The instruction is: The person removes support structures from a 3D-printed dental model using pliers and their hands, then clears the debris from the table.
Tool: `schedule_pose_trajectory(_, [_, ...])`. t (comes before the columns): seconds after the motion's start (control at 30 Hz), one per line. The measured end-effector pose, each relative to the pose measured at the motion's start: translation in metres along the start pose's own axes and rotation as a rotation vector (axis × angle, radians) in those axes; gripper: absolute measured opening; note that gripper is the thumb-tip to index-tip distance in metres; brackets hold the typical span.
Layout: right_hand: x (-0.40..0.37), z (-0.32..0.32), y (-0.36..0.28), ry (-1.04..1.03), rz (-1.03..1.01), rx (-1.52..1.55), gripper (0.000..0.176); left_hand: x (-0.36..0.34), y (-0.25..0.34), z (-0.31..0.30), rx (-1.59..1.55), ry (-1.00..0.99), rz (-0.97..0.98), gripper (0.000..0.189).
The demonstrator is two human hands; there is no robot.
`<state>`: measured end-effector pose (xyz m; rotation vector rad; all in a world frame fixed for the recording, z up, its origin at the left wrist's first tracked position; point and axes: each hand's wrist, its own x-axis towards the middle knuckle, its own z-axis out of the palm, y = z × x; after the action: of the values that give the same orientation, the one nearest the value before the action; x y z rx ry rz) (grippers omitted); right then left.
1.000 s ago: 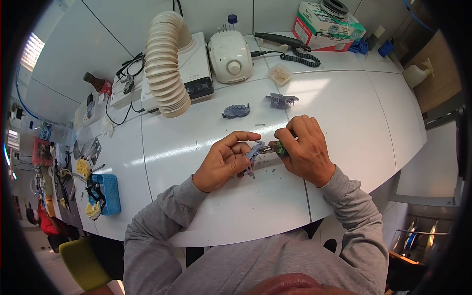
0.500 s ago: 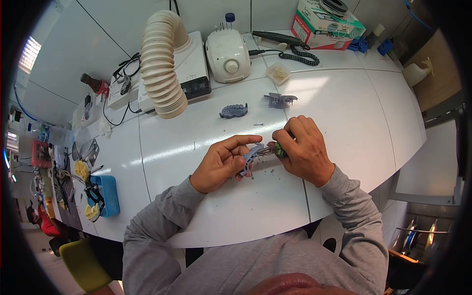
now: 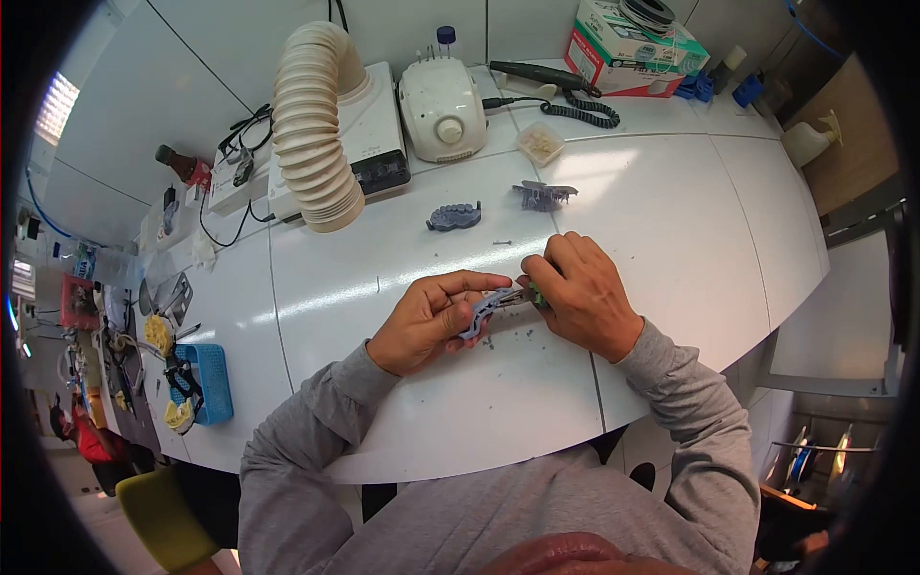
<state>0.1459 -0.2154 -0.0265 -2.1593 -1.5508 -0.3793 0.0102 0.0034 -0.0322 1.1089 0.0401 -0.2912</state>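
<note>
In the head view, held the blue-grey arch (image 3: pixel 482 315) in the left hand (image 3: pixel 420 324) — pinched narrowly between thumb and fingers, over the white table (image 3: pixel 671 230). Gripped the pliers (image 3: pixel 517 297) in the right hand (image 3: pixel 589 299), with fingers curled around the green handles and tips at the arch's right end; could not tell whether parted or closed on it. Found loose grey crumbs (image 3: pixel 491 342) just below, and beyond the hands a toothed model (image 3: pixel 453 218) and a spiky piece (image 3: pixel 544 196), near each other but apart.

Judged the arch light and stiff, likely smooth, perhaps brittle at thin parts — best taken by the thicker body, clear of the tips, without hard squeezing or bending.

Made out print on the red, white and green box (image 3: pixel 637 56), too small to read. Saw a red label on the dark bottle (image 3: pixel 182 166), likewise unreadable.
</note>
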Motion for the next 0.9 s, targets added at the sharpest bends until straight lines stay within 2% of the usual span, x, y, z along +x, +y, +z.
schedule_pose_trajectory(0.1, [-0.001, 0.005, 0.001, -0.006, -0.008, 0.006, 0.015, -0.001, 0.001, 0.0, -0.002, 0.02, -0.005, 0.087])
schedule_pose_trajectory(0.27, [-0.003, 0.005, 0.001, -0.063, 0.027, 0.052, 0.024, -0.001, -0.003, -0.004, -0.01, 0.021, -0.008, 0.087])
schedule_pose_trajectory(0.33, [-0.003, 0.003, -0.001, -0.086, 0.047, 0.064, 0.027, 0.0, -0.009, -0.011, -0.091, -0.054, 0.018, 0.065])
schedule_pose_trajectory(0.47, [-0.004, 0.0, -0.003, -0.149, 0.092, 0.119, 0.036, 0.001, -0.008, -0.009, -0.088, -0.053, 0.042, 0.067])
schedule_pose_trajectory(0.53, [-0.005, -0.002, -0.004, -0.166, 0.107, 0.143, 0.038, 0.001, -0.006, -0.002, -0.046, 0.024, 0.054, 0.089])
schedule_pose_trajectory(0.7, [-0.005, -0.006, -0.003, -0.226, 0.148, 0.201, 0.041, 0.0, -0.013, 0.0, 0.001, 0.058, 0.113, 0.088])
schedule_pose_trajectory(0.9, [-0.004, -0.008, 0.0, -0.247, 0.101, 0.189, 0.038, -0.001, -0.015, 0.004, 0.032, 0.066, 0.161, 0.086])
